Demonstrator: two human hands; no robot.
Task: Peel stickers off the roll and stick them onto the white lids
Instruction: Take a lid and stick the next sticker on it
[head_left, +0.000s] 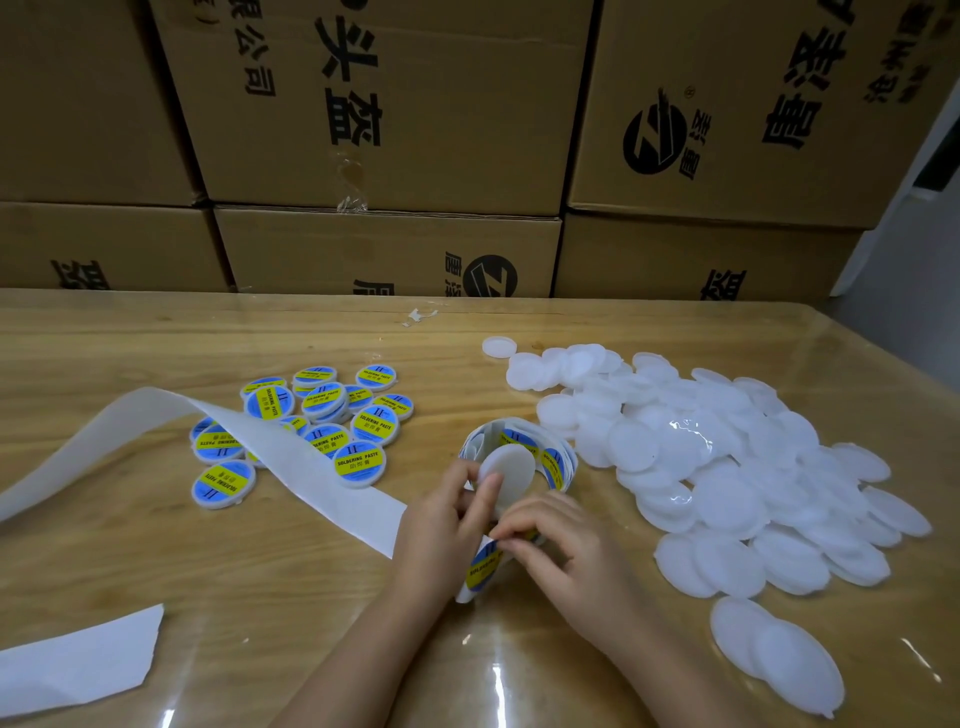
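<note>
A loosely wound sticker roll stands on the wooden table just beyond my hands. My left hand holds a plain white lid between thumb and fingers, tilted upright. My right hand pinches the upper edge of a blue and yellow sticker on the backing strip below the lid. A big heap of unlabelled white lids lies to the right. A cluster of labelled lids lies to the left.
The used white backing strip trails from my hands to the left edge, over some labelled lids. A loose white paper piece lies at the near left. Stacked cardboard boxes wall off the table's far side.
</note>
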